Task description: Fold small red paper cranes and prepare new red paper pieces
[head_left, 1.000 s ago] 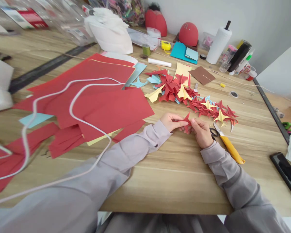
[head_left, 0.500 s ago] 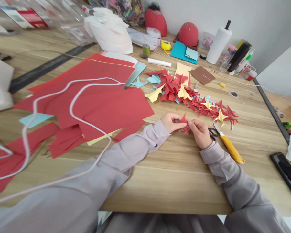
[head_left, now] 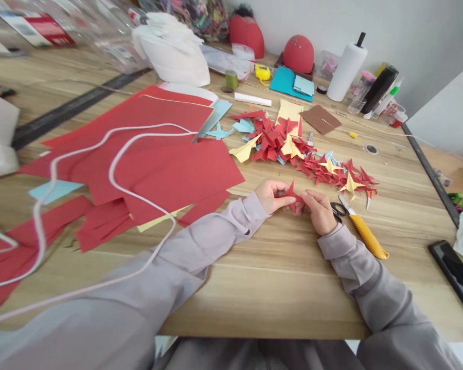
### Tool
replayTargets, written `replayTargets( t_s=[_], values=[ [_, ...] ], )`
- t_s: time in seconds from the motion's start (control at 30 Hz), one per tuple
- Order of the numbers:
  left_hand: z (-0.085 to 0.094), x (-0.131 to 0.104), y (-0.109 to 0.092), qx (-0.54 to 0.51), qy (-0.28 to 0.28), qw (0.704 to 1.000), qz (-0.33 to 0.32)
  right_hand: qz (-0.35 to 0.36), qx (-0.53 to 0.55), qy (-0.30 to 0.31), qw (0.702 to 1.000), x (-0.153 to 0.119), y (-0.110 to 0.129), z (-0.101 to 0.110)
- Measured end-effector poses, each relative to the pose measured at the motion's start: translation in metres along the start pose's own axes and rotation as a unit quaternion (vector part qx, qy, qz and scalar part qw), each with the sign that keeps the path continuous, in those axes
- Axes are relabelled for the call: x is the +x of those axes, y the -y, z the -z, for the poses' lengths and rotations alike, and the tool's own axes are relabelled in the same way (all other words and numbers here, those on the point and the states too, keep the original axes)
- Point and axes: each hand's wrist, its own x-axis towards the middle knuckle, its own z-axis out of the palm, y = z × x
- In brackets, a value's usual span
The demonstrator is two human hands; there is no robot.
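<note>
- The red folded piece (head_left: 292, 191) sits between both hands, one point up toward twelve o'clock, over the table (head_left: 278, 288).
- Bare wood opens at six o'clock from it, down to the table's near edge; large red sheets (head_left: 181, 174) lie toward nine, the paper-star pile (head_left: 273, 141) from twelve to two.
- Black-handled scissors (head_left: 338, 210) and a yellow-handled tool (head_left: 369, 238) lie just beyond the right hand, around four.
- Left fingers (head_left: 287, 201) pinch its nine-o'clock side; right fingers (head_left: 309, 199) pinch at three, thumb and fingertips closed.
</note>
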Motion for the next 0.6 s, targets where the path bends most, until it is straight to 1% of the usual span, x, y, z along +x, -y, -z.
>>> replayTargets(
  t_s=[0.13,0.37,0.5,0.6],
  values=[
    [0.0007,0.0008,0.0012,0.002,-0.006,1.000,0.007,0.003,0.010,0.005,1.000,0.0007,-0.0004,0.0009],
    [0.0005,0.0019,-0.0015,-0.011,0.001,1.000,0.019,0.033,-0.057,0.008,0.998,-0.0005,0.0018,-0.0013],
    [0.0016,0.0031,-0.0025,-0.015,-0.002,0.999,0.031,0.043,-0.061,0.010,0.997,-0.0008,0.0008,-0.0006],
    [0.0035,0.0040,-0.0008,-0.016,0.007,0.999,0.031,0.051,-0.072,0.001,0.996,-0.0009,0.0014,0.0003]
  ],
)
